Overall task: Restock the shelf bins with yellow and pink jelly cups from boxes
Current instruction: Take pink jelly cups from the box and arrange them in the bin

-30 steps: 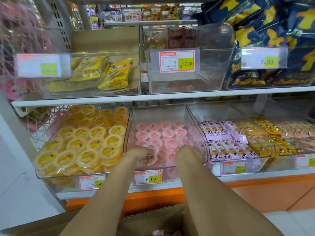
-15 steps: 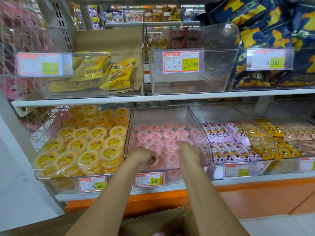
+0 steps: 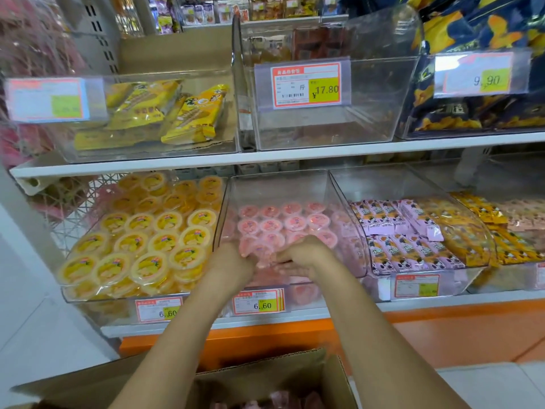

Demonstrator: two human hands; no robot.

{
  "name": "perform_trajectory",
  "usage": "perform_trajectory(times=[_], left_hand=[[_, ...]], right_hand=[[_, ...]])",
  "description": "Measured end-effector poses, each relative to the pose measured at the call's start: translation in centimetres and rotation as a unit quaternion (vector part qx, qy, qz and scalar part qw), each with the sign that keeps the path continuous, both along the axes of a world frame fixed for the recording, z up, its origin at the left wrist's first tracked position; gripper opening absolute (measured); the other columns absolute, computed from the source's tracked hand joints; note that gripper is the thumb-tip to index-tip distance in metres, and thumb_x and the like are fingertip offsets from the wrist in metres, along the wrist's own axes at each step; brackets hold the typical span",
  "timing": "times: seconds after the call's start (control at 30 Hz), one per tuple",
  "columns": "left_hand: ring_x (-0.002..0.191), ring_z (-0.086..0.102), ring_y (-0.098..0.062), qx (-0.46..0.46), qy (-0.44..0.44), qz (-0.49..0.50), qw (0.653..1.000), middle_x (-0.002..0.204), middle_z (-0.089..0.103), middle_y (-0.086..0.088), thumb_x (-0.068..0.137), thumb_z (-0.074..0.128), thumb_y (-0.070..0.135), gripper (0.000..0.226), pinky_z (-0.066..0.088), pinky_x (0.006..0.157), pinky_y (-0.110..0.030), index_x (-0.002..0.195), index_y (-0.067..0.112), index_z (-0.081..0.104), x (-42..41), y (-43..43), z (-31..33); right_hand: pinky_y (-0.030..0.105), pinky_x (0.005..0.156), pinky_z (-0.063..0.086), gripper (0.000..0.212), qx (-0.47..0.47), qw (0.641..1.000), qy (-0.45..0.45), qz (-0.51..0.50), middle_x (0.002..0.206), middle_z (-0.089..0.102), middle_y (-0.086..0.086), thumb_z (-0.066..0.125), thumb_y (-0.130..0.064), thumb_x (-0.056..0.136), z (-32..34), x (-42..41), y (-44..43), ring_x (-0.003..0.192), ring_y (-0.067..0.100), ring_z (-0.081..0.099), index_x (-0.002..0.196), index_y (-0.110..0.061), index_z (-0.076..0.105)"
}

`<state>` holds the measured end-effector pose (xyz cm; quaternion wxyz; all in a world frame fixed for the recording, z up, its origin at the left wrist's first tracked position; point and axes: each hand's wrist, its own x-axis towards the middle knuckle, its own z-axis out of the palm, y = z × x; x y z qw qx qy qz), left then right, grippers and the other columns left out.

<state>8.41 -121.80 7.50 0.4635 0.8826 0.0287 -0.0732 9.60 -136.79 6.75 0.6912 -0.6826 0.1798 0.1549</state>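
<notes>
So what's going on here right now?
A person is restocking a shop shelf bare-handed. The left grip and right grip are both down in the middle clear bin on the lower shelf, fingers curled on pink jelly cups at its front. The bin to its left is heaped with yellow jelly cups. An open cardboard box sits below the arms, with more pink cups showing inside.

two grips (image 3: 233,262), one box (image 3: 265,376)
</notes>
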Motion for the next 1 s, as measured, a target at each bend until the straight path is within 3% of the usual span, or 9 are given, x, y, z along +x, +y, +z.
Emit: perform_trajectory(times=[0.07, 0.13, 0.37, 0.5, 0.6, 0.67, 0.73, 0.83, 1.0], left_hand=[[0.069, 0.064, -0.025, 0.123, -0.07, -0.018, 0.99, 0.085, 0.068, -0.014, 0.089, 0.054, 0.017, 0.015, 0.051, 0.063, -0.028, 0.1, 0.027, 0.055, -2.1, 1.1, 0.3], [0.086, 0.064, -0.017, 0.17, -0.131, -0.052, 0.975, 0.096, 0.067, -0.003, 0.093, 0.053, 0.017, 0.021, 0.049, 0.073, -0.026, 0.112, 0.023, 0.06, -4.4, 2.2, 0.1], [0.115, 0.052, -0.005, 0.183, -0.184, -0.118, 0.959, 0.127, 0.051, 0.01, 0.095, 0.052, 0.013, 0.028, 0.031, 0.09, -0.005, 0.118, 0.019, 0.065, -6.9, 4.7, -2.0], [0.118, 0.05, -0.008, 0.172, -0.184, -0.112, 0.961, 0.131, 0.048, 0.009, 0.095, 0.051, 0.014, 0.026, 0.032, 0.092, -0.008, 0.115, 0.02, 0.066, -7.1, 4.8, -2.3], [0.114, 0.052, -0.012, 0.121, -0.211, -0.088, 0.966, 0.124, 0.051, 0.01, 0.092, 0.055, 0.013, 0.022, 0.042, 0.097, -0.024, 0.108, 0.024, 0.065, -8.0, 4.6, -2.5], [0.101, 0.057, -0.012, 0.065, -0.236, -0.068, 0.967, 0.108, 0.055, 0.012, 0.089, 0.06, 0.015, 0.012, 0.05, 0.087, -0.029, 0.093, 0.027, 0.061, -9.0, 4.4, -3.0], [0.089, 0.057, -0.008, 0.041, -0.239, -0.063, 0.968, 0.092, 0.055, 0.011, 0.086, 0.065, 0.015, 0.018, 0.048, 0.076, -0.023, 0.08, 0.025, 0.052, -10.2, 4.2, -4.2], [0.077, 0.056, -0.005, 0.052, -0.17, -0.09, 0.98, 0.08, 0.059, 0.007, 0.084, 0.068, 0.017, 0.026, 0.042, 0.066, -0.018, 0.072, 0.026, 0.046, -11.6, 4.1, -7.5], [0.08, 0.061, -0.016, 0.07, 0.132, -0.065, 0.987, 0.082, 0.062, 0.001, 0.084, 0.068, 0.024, 0.017, 0.047, 0.073, -0.029, 0.075, 0.022, 0.055, -12.0, 4.2, -15.5]], right_hand=[[0.021, 0.049, 0.055, 0.004, 0.001, 1.0, 0.019, 0.006, 0.051, 0.063, 0.011, 0.061, 0.014, 0.082, -0.5, 0.6, 0.6, 0.041, 0.013, 0.062, 0.079, 0.012, 0.06], [0.018, 0.047, 0.053, 0.015, 0.015, 0.998, 0.053, 0.028, 0.044, 0.061, 0.007, 0.06, 0.011, 0.086, -1.3, 1.4, 1.1, 0.037, 0.01, 0.06, 0.072, 0.005, 0.058], [0.02, 0.044, 0.053, 0.015, 0.035, 0.987, 0.125, 0.098, 0.046, 0.062, 0.009, 0.054, 0.01, 0.09, -2.4, 2.8, 2.7, 0.038, 0.013, 0.062, 0.077, 0.003, 0.055], [0.021, 0.051, 0.055, 0.004, -0.019, 0.984, 0.122, 0.131, 0.049, 0.065, 0.007, 0.056, 0.005, 0.09, -2.3, 2.5, 3.0, 0.044, 0.013, 0.064, 0.086, 0.003, 0.057], [0.037, 0.086, 0.056, 0.011, -0.187, 0.976, 0.02, 0.107, 0.071, 0.07, 0.008, 0.065, -0.008, 0.086, -1.0, 1.6, 2.5, 0.075, 0.021, 0.07, 0.094, 0.0, 0.063], [0.042, 0.084, 0.056, 0.009, -0.302, 0.944, -0.096, 0.09, 0.084, 0.07, 0.013, 0.067, -0.014, 0.083, 0.6, -0.6, 1.9, 0.082, 0.026, 0.07, 0.085, -0.006, 0.063], [0.038, 0.071, 0.058, 0.015, -0.285, 0.935, -0.193, 0.089, 0.072, 0.066, 0.012, 0.067, -0.008, 0.081, 2.0, -4.2, 1.0, 0.068, 0.023, 0.068, 0.071, -0.012, 0.055], [0.024, 0.05, 0.049, 0.027, -0.212, 0.926, -0.196, 0.243, 0.06, 0.059, 0.007, 0.072, -0.005, 0.079, 1.5, -10.2, -0.4, 0.052, 0.012, 0.059, 0.067, -0.012, 0.049], [0.023, 0.058, 0.048, 0.017, -0.277, 0.839, 0.055, 0.466, 0.072, 0.061, 0.004, 0.071, -0.02, 0.084, -8.9, -13.2, -0.3, 0.059, 0.01, 0.058, 0.08, -0.013, 0.056]])
